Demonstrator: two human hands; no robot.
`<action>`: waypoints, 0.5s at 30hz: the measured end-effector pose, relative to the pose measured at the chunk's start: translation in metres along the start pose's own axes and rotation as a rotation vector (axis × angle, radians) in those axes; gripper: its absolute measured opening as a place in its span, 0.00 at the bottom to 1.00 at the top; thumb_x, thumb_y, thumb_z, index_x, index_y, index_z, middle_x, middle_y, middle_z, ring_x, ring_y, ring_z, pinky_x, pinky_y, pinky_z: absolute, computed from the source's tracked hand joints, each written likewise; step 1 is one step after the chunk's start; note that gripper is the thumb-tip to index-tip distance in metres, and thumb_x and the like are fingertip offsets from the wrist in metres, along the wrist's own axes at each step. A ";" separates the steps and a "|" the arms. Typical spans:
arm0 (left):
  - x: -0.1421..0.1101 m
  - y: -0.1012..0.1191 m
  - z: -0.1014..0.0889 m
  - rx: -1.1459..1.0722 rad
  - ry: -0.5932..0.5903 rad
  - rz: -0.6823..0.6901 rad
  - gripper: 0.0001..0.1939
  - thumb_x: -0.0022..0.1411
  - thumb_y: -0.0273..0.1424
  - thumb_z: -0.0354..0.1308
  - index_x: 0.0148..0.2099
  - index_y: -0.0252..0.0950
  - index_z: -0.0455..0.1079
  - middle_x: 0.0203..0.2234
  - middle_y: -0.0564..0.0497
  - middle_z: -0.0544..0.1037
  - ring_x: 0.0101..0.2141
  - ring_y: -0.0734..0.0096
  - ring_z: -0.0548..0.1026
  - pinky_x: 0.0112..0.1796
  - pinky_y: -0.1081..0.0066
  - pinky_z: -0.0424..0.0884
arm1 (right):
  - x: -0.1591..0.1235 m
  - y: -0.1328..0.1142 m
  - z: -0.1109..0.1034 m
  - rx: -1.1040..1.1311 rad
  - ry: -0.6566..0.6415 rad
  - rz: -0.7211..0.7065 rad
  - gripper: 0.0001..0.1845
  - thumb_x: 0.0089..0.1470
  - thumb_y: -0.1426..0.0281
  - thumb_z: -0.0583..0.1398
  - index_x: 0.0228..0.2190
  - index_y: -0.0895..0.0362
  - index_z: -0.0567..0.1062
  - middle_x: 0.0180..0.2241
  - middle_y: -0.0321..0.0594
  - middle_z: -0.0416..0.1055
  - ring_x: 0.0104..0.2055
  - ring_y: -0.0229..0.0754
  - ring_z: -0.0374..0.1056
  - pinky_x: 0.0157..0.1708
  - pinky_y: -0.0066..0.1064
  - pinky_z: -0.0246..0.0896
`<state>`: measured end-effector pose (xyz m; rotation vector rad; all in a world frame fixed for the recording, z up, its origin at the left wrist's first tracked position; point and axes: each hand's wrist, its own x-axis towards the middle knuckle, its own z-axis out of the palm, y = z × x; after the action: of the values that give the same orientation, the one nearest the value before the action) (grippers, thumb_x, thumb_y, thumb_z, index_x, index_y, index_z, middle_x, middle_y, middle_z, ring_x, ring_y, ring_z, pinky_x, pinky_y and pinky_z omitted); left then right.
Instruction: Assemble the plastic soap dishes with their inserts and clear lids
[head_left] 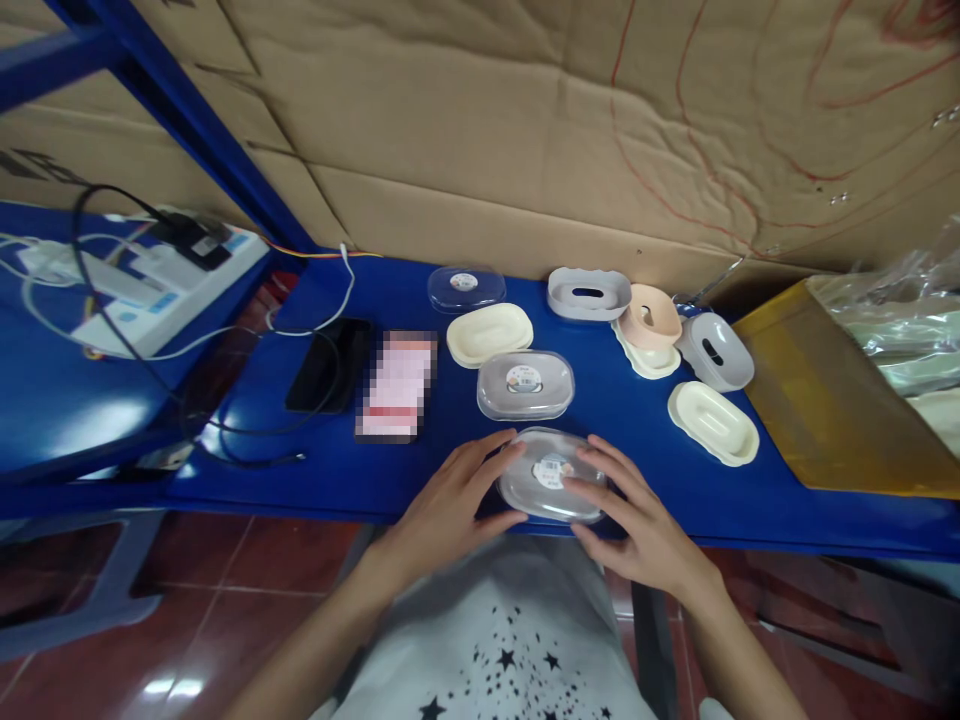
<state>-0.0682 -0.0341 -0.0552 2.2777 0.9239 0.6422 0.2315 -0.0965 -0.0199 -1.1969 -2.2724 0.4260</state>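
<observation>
At the table's front edge lies a soap box (534, 500) with a clear lid and a round printed sticker. My left hand (472, 485) curves around its left end, fingertips on the lid's edge and thumb at the near side. From the right, my right hand (634, 510) holds the other end, with a finger reaching over the lid near the sticker. Just beyond sits a second lidded grey soap box (491, 393). Behind that are a cream soap tray (490, 333) and a loose clear lid (487, 290) with a sticker.
Grey (574, 305) and peach (645, 310) slotted soap box bases stand by the cardboard wall (450, 180), with another grey base (727, 355) and cream tray (712, 425) nearby. A yellow box (832, 410) is right. Left are phones (397, 385), cables and a power strip (127, 325).
</observation>
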 end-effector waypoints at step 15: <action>0.002 0.003 -0.003 0.024 -0.021 0.001 0.36 0.76 0.48 0.61 0.78 0.52 0.50 0.73 0.43 0.64 0.68 0.47 0.69 0.64 0.41 0.73 | -0.006 0.007 0.010 -0.155 -0.031 -0.092 0.43 0.69 0.69 0.63 0.76 0.40 0.53 0.75 0.40 0.58 0.79 0.58 0.49 0.72 0.63 0.61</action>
<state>-0.0675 -0.0332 -0.0501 2.3021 0.9250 0.6100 0.2333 -0.0978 -0.0332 -1.1604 -2.4130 0.2393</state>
